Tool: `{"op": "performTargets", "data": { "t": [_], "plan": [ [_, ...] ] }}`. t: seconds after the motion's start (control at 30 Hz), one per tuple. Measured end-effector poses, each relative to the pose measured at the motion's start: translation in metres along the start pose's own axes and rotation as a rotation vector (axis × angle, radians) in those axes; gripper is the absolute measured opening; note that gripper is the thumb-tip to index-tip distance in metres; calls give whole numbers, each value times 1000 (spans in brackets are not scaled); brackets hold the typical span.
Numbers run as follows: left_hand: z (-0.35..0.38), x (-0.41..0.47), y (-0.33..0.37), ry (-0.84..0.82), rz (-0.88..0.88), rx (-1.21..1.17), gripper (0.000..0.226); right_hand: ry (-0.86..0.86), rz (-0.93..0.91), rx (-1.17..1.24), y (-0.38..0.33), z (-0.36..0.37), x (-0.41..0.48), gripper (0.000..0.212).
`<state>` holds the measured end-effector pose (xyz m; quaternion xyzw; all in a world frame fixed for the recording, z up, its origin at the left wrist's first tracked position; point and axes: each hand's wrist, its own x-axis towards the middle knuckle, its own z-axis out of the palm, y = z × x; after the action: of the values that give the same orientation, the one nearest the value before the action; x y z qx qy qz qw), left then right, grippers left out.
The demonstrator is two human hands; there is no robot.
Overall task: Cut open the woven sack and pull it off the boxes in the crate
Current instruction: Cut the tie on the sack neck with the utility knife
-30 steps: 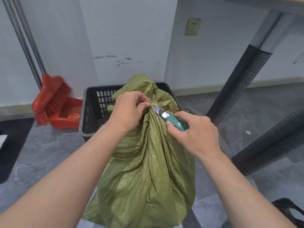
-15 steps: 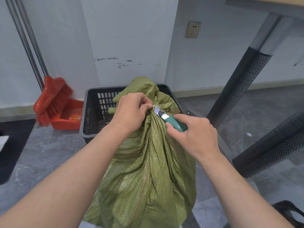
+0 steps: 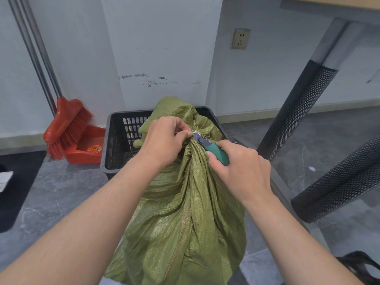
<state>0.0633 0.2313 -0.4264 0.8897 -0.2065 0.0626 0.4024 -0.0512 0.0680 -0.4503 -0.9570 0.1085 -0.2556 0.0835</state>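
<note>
Left hand (image 3: 162, 140) pinches the green woven sack (image 3: 185, 212) mid-frame; right hand (image 3: 240, 171) grips a green-handled knife (image 3: 217, 154) — a slip could cut those fingers (image 3: 182, 128).

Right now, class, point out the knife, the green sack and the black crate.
knife (image 3: 218, 154): head view, green handle.
green sack (image 3: 185, 223): head view, creased front.
black crate (image 3: 131, 130): head view, slotted far wall.

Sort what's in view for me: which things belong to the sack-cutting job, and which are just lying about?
In the job:
sack, neck pinched by the left hand
knife in the right hand, blade at the neck
crate

Lying about:
broom
dustpan
wall socket
table legs
</note>
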Motion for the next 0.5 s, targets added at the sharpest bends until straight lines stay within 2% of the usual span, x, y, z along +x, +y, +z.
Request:
{"op": "performTargets", "data": {
  "t": [0.13, 0.3, 0.43, 0.5],
  "plan": [
    [1, -2, 0, 3, -13, -51, 8, 114, -96, -32, 0, 5, -3, 32],
    [-1, -1, -6, 63, 21, -152, 4, 247, -126, -13, 2, 11, -3, 36],
    [-1, -1, -13, -43, 61, -272, 32, 315, -161, -6, 7, 14, -4, 40],
    [-1, -1, -14, -91, 49, -303, 36, 338, -172, -6, 11, 16, -5, 41]
  ]
}}
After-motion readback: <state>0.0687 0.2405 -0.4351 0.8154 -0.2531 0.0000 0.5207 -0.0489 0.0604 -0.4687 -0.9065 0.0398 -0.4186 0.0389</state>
